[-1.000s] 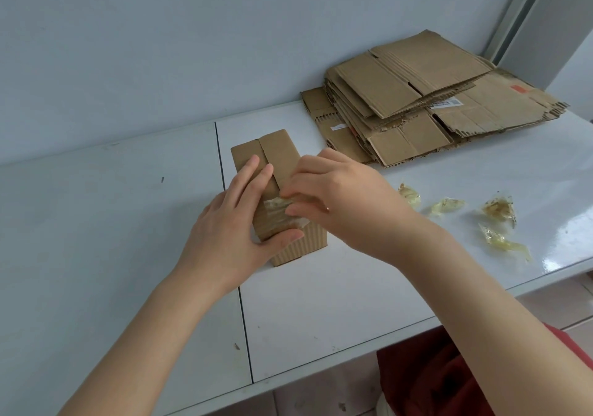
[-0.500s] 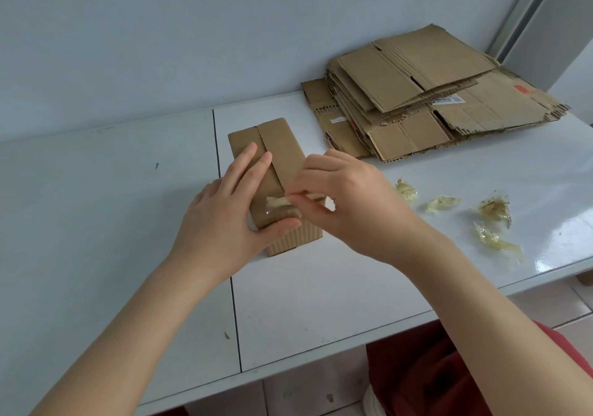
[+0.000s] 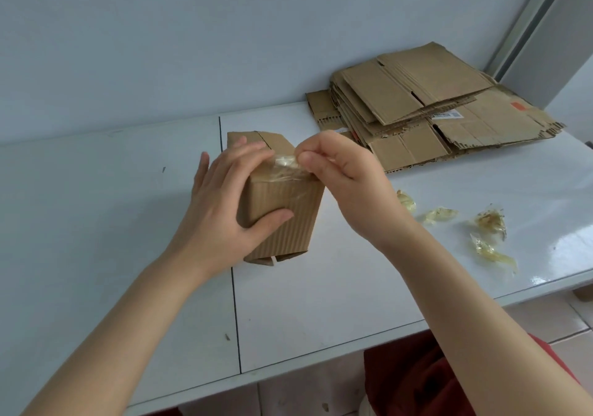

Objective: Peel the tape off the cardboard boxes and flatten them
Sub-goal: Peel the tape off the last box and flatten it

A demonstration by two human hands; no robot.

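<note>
Now your left hand [image 3: 221,210] grips the box [image 3: 288,220], thumb on its front, tilted over the middle of the table [image 3: 96,223]. Your right hand [image 3: 346,172] pinches the tape [image 3: 285,167] at the box's top edge. Flat boxes [image 3: 433,107] lie stacked behind.

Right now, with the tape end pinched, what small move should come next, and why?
Likely pull the tape up and rightward with the right hand, whose grip pinches its lifted end. The rest clings across the top edge and front of the small cardboard box, and the left hand holds it steady.
</note>
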